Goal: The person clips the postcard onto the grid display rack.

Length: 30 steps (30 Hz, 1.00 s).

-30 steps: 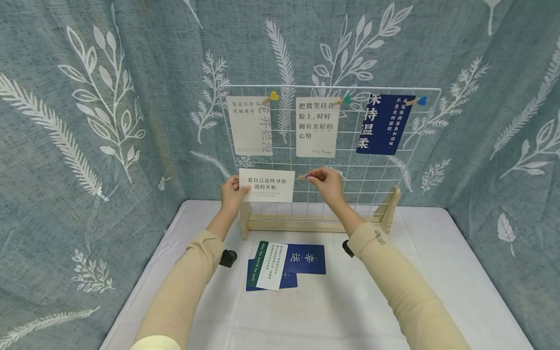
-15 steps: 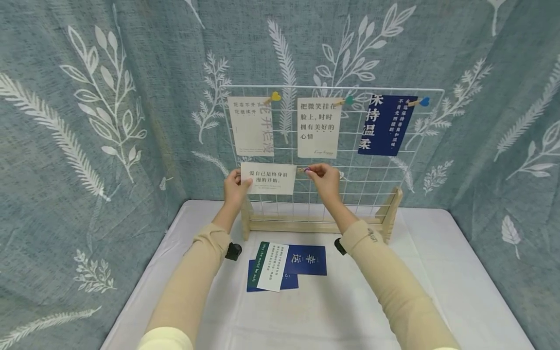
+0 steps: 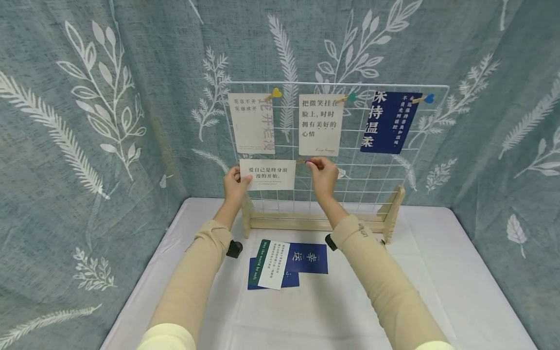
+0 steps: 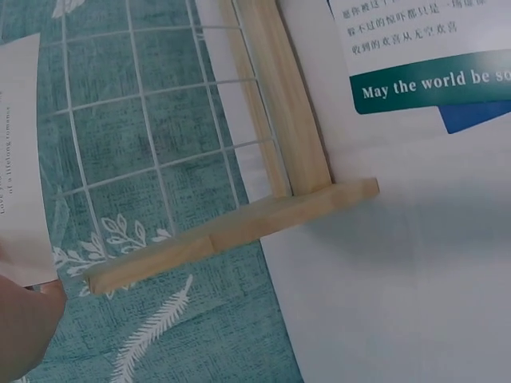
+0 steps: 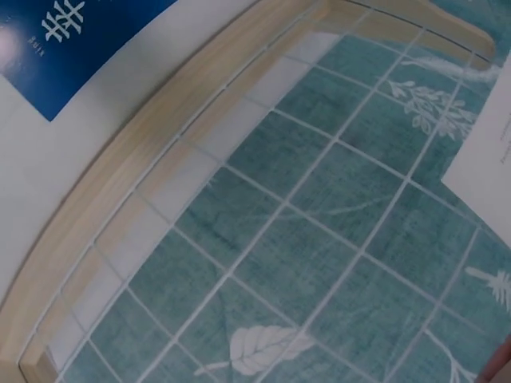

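The left hand [image 3: 235,183] pinches the left edge of a white card [image 3: 268,174] and holds it flat against the wire grid [image 3: 376,165], in the row below the three cards already hanging. The right hand [image 3: 323,174] has its fingertips curled round a small clip [image 3: 305,161] at the card's upper right corner, just beside the grid wire (whether the clip bites the card yet is too small to tell). The grid stands upright in a wooden stand [image 3: 306,223] on the white table [image 3: 437,272]. Above, a pale card [image 3: 251,123], a white card with large print [image 3: 320,124] and a dark blue card [image 3: 388,122] hang from heart clips. On the table, near the stand, lie overlapping cards [image 3: 286,263], blue ones under a white and green one
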{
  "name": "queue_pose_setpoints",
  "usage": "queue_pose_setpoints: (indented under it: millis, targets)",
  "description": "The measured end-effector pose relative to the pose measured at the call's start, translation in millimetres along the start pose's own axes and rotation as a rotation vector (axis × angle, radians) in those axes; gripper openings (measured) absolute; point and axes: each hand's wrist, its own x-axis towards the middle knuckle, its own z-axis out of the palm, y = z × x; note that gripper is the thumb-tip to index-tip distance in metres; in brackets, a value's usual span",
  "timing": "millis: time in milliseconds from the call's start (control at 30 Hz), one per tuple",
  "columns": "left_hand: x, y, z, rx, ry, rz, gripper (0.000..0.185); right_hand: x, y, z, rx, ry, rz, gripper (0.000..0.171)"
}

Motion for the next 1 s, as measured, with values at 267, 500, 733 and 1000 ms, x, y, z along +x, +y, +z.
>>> queue_pose_setpoints:
  millis: [267, 500, 733, 1000]
  targets:
    - [7.2, -1.3, -2.2, 0.019, -0.033, 0.005, 0.032, 0, 2, 7, -0.006, 0.031, 0.051, 0.015]
    - [8.0, 1.3, -2.1, 0.021, -0.031, -0.002, 0.032, 1, -3, 13, -0.016, 0.061, 0.058, 0.013]
    - [7.1, 0.0, 2.2, 0.011, -0.061, -0.018, 0.032, 3, -5, 14, -0.034, 0.062, 0.097, 0.012]
    - [11.0, 4.4, 3.3, 0.033, -0.058, -0.008, 0.033, 6, -11, 16, -0.094, 0.004, 0.119, 0.013]
